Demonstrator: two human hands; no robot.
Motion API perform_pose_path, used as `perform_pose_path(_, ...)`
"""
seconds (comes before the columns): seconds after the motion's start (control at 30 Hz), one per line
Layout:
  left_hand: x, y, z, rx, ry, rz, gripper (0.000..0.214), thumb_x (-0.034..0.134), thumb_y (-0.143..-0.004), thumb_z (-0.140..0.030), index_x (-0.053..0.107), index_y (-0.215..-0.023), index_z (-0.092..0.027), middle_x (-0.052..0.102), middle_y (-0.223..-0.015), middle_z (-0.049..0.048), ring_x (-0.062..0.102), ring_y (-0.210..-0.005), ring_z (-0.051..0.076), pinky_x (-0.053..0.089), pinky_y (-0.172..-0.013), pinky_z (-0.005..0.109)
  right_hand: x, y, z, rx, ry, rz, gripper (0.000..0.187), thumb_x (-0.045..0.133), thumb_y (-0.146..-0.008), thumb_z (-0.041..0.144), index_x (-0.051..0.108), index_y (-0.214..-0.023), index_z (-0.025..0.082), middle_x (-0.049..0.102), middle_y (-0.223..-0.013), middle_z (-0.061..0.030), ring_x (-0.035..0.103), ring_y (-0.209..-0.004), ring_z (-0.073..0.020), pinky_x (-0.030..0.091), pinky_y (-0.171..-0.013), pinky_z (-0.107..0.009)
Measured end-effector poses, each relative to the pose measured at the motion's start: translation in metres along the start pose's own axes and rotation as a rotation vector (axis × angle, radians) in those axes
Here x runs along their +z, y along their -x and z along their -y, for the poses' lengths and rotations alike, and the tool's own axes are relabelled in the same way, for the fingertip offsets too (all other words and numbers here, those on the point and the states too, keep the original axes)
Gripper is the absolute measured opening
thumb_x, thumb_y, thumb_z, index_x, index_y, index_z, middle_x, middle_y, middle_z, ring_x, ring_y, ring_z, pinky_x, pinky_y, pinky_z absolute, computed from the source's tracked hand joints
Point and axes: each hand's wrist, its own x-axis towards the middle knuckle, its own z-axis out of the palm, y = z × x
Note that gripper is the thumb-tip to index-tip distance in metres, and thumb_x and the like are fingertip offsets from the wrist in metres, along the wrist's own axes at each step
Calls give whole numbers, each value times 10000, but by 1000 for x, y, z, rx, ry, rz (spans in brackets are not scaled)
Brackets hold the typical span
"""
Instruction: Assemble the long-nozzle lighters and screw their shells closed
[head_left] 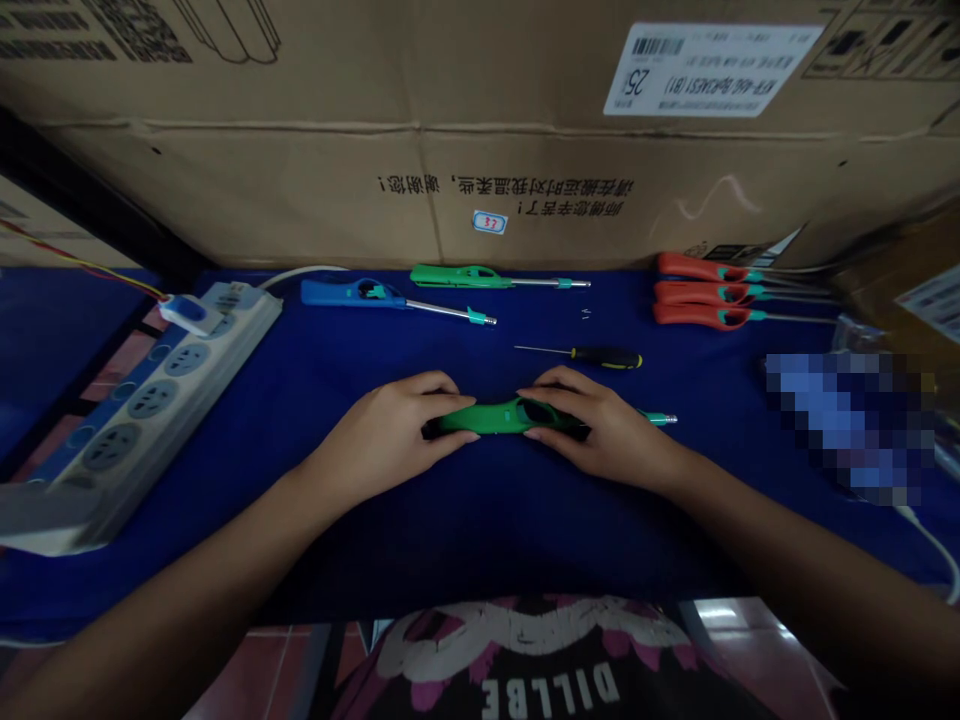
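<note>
A green long-necked gas lighter (pixel 495 418) lies crosswise between my hands, low over the blue-covered table. My left hand (pixel 397 425) pinches its handle end between thumb and fingers. Around the trigger end, my right hand (pixel 592 420) is closed on the same lighter and hides part of it; the metal tip pokes out to the right. Just beyond my right hand rests a screwdriver (pixel 607 357) with a black and yellow handle. Several tiny screws (pixel 586 313) lie behind it.
Toward the back are a blue lighter (pixel 352 293) and another green lighter (pixel 457 276). Three red lighters (pixel 701 292) sit at the back right. A power strip (pixel 157 400) runs along the left, a pixelated object (pixel 847 425) lies right, and a large cardboard box (pixel 300 190) stands behind.
</note>
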Motion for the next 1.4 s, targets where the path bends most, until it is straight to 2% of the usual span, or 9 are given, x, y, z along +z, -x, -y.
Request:
perform_pose_path(0.23, 2, -3, 2, -16, 25, 13, 277, 718, -910, -373, 735, -1156, -247, 686, -1119, 31, 707, -890, 183, 561, -742, 293, 1, 1, -2, 15, -2, 0, 382, 664, -950, 313, 641, -1321, 227, 626, -1205, -112, 669, -1104, -233, 579, -993, -414)
perform_pose_path(0.4, 3, -3, 1, -33, 29, 10, 260, 706, -911, -372, 723, -1126, -225, 676, -1113, 32, 697, -817, 170, 554, -699, 297, -1, 0, -3, 18, -22, 9, 387, 680, -940, 302, 645, -1312, 203, 625, -1192, -117, 666, -1098, -226, 573, -1001, -407)
perform_pose_path(0.73, 4, -2, -1, 3, -9, -22, 254, 670, -926, -363, 727, -1130, -224, 686, -1103, 44, 710, -850, 178, 576, -739, 297, -2, 0, -3, -22, 9, 19, 391, 620, -980, 310, 602, -1360, 219, 630, -1221, -124, 663, -1117, -236, 585, -986, -431)
perform_pose_path(0.97, 1, -1, -2, 0, -18, -11, 253, 659, -930, -363, 720, -1125, -214, 684, -1105, 40, 711, -851, 182, 572, -728, 300, -2, -1, -1, -28, 13, 27, 390, 626, -976, 299, 607, -1345, 175, 634, -1218, -133, 662, -1114, -231, 576, -996, -413)
perform_pose_path(1.2, 3, -1, -1, -7, -9, 11, 263, 655, -943, -397, 712, -1126, -217, 674, -1110, 30, 704, -838, 177, 566, -728, 306, -3, -2, -3, -17, 36, 26, 399, 620, -975, 303, 618, -1361, 199, 602, -1232, -130, 650, -1129, -233, 568, -1007, -403)
perform_pose_path(1.4, 2, -2, -3, -3, -18, 22, 254, 658, -942, -386, 699, -1104, -196, 670, -1097, 29, 695, -804, 173, 564, -710, 306, -3, -3, -6, -7, 18, 32, 411, 638, -964, 284, 635, -1354, 155, 597, -1190, -134, 644, -1083, -223, 566, -997, -406)
